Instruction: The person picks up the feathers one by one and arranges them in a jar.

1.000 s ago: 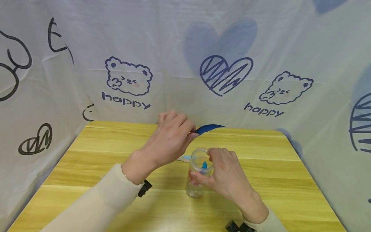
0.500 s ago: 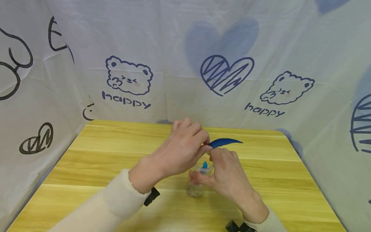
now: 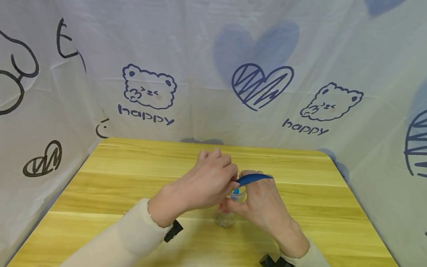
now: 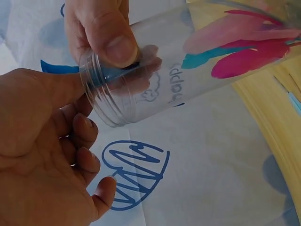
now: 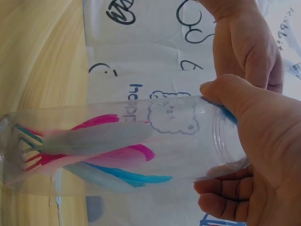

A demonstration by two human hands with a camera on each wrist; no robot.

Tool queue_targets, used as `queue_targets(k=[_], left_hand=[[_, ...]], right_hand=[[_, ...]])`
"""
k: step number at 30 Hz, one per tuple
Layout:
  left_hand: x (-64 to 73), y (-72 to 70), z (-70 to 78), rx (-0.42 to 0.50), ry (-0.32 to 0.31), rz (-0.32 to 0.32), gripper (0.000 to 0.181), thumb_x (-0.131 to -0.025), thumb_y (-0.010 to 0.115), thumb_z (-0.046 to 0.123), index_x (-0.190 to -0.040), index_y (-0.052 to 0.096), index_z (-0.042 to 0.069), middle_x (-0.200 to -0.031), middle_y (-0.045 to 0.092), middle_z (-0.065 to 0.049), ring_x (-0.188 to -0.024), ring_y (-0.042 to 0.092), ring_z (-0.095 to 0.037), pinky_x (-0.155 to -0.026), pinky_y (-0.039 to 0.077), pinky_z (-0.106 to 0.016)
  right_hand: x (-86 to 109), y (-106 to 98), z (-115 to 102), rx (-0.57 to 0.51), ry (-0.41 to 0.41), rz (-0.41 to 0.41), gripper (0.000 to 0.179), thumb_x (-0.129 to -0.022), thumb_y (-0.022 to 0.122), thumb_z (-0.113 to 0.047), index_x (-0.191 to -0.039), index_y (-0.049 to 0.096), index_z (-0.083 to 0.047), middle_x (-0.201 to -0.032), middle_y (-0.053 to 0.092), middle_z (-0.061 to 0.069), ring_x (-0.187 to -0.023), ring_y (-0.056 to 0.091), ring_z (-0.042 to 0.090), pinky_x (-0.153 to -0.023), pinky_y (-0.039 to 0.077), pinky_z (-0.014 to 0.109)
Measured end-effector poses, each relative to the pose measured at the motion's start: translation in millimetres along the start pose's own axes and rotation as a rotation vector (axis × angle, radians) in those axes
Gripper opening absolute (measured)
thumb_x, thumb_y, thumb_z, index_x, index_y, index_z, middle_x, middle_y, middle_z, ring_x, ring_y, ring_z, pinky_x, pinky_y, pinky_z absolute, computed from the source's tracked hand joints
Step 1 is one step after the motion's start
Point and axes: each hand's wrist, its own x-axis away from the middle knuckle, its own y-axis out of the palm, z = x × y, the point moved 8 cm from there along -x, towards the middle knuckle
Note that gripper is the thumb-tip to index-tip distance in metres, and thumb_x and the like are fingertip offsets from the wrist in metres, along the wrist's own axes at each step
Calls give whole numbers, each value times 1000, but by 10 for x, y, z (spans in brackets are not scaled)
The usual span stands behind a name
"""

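A clear jar [image 3: 225,219] with a threaded mouth stands upright on the wooden table. Pink, pale and blue feathers [image 5: 136,155] are inside it, quills toward the bottom. My right hand [image 3: 263,202] grips the jar near the rim, thumb on the near side. Over the mouth, my left hand [image 3: 205,181] pinches a dark blue feather [image 3: 253,179] between thumb and fingertips. Its curved tip points right, overlapping the right hand in the head view. In the left wrist view, the same blue feather [image 4: 59,68] shows beyond the jar rim, partly hidden by my fingers.
Light blue slender pieces [image 4: 295,101] lie on the table [image 3: 317,207] behind the jar, hidden by my left hand in the head view. A white printed cloth [image 3: 200,55] hangs behind the table and along its sides. Both wrists carry black camera mounts [image 3: 173,230].
My left hand has moved right and toward me, bringing the blue feather from the table's far edge to over the jar mouth. The right hand and jar have stayed in place.
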Motion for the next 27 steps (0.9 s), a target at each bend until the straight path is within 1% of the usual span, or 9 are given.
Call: queue_targets(k=[2,3,7,11,14,18,22,26,27], left_hand=[[-1,28,-6,11,-15,-37,19,-102,71,36,-92,66,21,-84,52,9,-84,38,-17,-80,28,-38],[-3,40,-10,15,-21,-50,19,-102,71,36,-92,66,21,-84,52,9,-84,39,-17,-81,29,-38],[-2,70,-31,30,-47,-80,21,-102,70,39,-94,67,21,-85,53,9,-84,40,-17,-81,30,-39],[13,86,-62,35,-74,-100,23,-102,70,42,-94,67,21,-86,54,9,-84,40,-16,-81,31,-38],[19,85,-70,39,-77,-103,23,-101,71,42,-94,67,21,-87,55,9,-84,40,-16,-81,31,-38],[16,86,-64,52,-71,-106,22,-101,71,41,-94,66,21,-87,55,9,-84,40,-17,-80,30,-38],[14,85,-46,63,-63,-117,19,-103,69,37,-93,67,21,-85,53,10,-83,39,-17,-79,28,-37],[-9,53,-3,62,-31,-97,16,-103,69,33,-93,68,22,-84,53,10,-83,39,-17,-79,29,-37],[-17,44,-3,62,-31,-90,15,-103,69,33,-94,68,22,-85,53,10,-83,40,-16,-79,29,-37]], right_hand=[[-8,3,4,1,9,-10,55,-75,90,-57,-110,66,-21,-89,65,-10,-80,58,13,-73,46,38],[-9,4,6,-5,15,-15,55,-75,90,-57,-110,67,-21,-89,65,-10,-81,58,13,-73,46,39],[2,7,10,5,33,-28,52,-75,90,-57,-106,67,-22,-91,65,-11,-84,60,15,-75,46,40],[23,-3,10,34,28,-8,59,-73,90,-59,-103,64,-15,-86,61,-6,-77,55,16,-74,42,37],[33,-12,6,39,11,17,66,-72,90,-59,-103,60,-9,-85,60,-1,-73,51,16,-73,41,35],[38,-13,-3,33,-8,28,65,-74,89,-58,-105,61,-8,-90,65,3,-76,56,18,-74,43,36],[41,-7,-3,32,0,16,62,-75,88,-57,-103,61,-9,-90,64,2,-77,56,18,-74,43,36],[46,-6,-7,31,0,12,59,-75,90,-55,-102,60,-12,-85,59,-3,-75,51,15,-73,38,33],[48,-8,-9,31,-4,14,59,-75,90,-54,-102,60,-12,-84,57,-4,-74,50,14,-72,37,32]])
